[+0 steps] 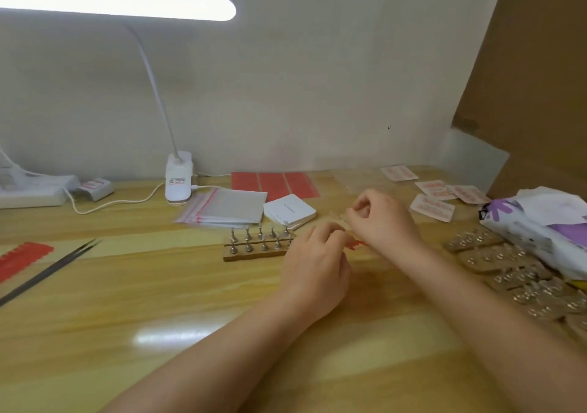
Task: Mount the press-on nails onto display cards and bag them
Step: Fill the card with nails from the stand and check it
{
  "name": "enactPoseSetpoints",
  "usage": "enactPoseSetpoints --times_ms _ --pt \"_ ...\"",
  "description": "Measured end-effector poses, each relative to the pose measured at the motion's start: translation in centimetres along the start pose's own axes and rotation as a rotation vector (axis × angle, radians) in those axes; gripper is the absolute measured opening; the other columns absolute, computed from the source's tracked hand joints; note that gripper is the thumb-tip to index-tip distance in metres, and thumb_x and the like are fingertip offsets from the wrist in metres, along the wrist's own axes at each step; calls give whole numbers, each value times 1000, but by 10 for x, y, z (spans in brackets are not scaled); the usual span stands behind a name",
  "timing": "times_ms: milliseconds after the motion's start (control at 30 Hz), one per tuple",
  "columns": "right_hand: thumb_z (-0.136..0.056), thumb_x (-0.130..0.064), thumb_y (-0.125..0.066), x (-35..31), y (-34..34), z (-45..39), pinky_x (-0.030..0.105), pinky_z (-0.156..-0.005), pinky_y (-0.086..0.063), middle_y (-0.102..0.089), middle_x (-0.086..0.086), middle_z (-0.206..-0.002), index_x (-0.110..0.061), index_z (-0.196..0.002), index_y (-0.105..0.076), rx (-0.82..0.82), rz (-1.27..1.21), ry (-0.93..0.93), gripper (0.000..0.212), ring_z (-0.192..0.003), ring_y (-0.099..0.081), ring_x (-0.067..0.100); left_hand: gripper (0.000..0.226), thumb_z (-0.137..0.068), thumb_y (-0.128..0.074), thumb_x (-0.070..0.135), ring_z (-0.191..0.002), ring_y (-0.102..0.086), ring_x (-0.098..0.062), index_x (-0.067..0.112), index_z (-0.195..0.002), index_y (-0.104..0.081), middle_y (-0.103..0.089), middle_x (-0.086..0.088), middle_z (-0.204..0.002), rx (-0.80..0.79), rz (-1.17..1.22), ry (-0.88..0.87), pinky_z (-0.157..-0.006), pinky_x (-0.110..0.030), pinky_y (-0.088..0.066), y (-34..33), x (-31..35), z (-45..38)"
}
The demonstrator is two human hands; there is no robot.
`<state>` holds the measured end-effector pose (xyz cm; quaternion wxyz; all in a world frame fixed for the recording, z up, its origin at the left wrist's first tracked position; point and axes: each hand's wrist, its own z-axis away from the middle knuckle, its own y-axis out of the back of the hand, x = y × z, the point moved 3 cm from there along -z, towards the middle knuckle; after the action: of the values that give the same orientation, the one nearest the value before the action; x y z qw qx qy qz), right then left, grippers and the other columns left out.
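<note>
My left hand (317,263) and my right hand (384,222) meet over the middle of the wooden desk (158,301). Both pinch a small clear bag with a red zip strip (357,245); what is inside it is hidden by my fingers. To the left of my hands stands a wooden nail holder (254,247) with two rows of metal pegs. Behind it lie a stack of white display cards (290,211) and a pile of clear zip bags (225,207). Several bagged nail sets (433,206) lie at the back right.
A clip lamp (178,179) and its cable stand at the back. Red adhesive sheets (273,184) lie against the wall. Tweezers (47,269) and a red strip (22,258) lie at the left. More wooden holders (508,269), a tissue pack (533,225) and cardboard (533,79) fill the right.
</note>
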<state>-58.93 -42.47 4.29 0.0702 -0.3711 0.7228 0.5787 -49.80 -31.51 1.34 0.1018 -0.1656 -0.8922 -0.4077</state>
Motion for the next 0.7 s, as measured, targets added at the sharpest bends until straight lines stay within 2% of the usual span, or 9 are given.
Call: enactPoseSetpoints --times_ms 67,200,300,433,567,700 --pt "-89 -27 -56 -25 -18 19 32 -60 -49 -64 -6 -70 -23 -78 -59 -61 -115 11 13 -68 -61 16 18 -74 -61 2 -93 -59 -32 6 -90 -67 -65 -9 -101 23 -7 40 -78 -41 -49 13 -7 10" --pt "-92 -23 -56 -58 -53 54 28 -62 -43 -63 -7 -71 -18 -80 -63 -154 -305 35 15 -68 -57 12 15 -77 -57 13 -93 -58 -29 11 -88 -68 -64 -5 -98 -6 -44 150 -78 -42 -48 54 -37 49" --pt "-100 -26 -46 -83 -76 74 34 -67 -46 -63 -2 -76 -18 -87 -61 -234 -172 222 22 -75 -59 22 14 -80 -58 17 -93 -58 -27 15 -87 -69 -64 -2 -96 8 -105 235 -79 -42 -48 94 -67 71" --pt "-102 -32 -37 -119 -91 84 37 -75 -47 -65 -1 -93 -17 -100 -61 -155 -53 421 29 -90 -60 23 14 -90 -61 18 -97 -56 -22 19 -97 -73 -66 3 -99 43 -196 368 -84 -38 -45 138 -109 91" --pt "-100 -40 -39 -148 -111 89 34 -76 -47 -64 0 -99 -19 -105 -59 -171 -17 475 29 -94 -60 21 19 -95 -54 24 -102 -53 -17 21 -103 -70 -64 5 -104 45 -262 467 -88 -34 -41 161 -141 107" --pt "-98 -34 -44 -170 -130 87 32 -81 -43 -64 0 -103 -18 -110 -59 -196 -11 499 25 -101 -57 21 20 -96 -51 27 -106 -51 -15 23 -107 -67 -61 7 -108 -15 -312 517 -91 -32 -40 170 -162 119"
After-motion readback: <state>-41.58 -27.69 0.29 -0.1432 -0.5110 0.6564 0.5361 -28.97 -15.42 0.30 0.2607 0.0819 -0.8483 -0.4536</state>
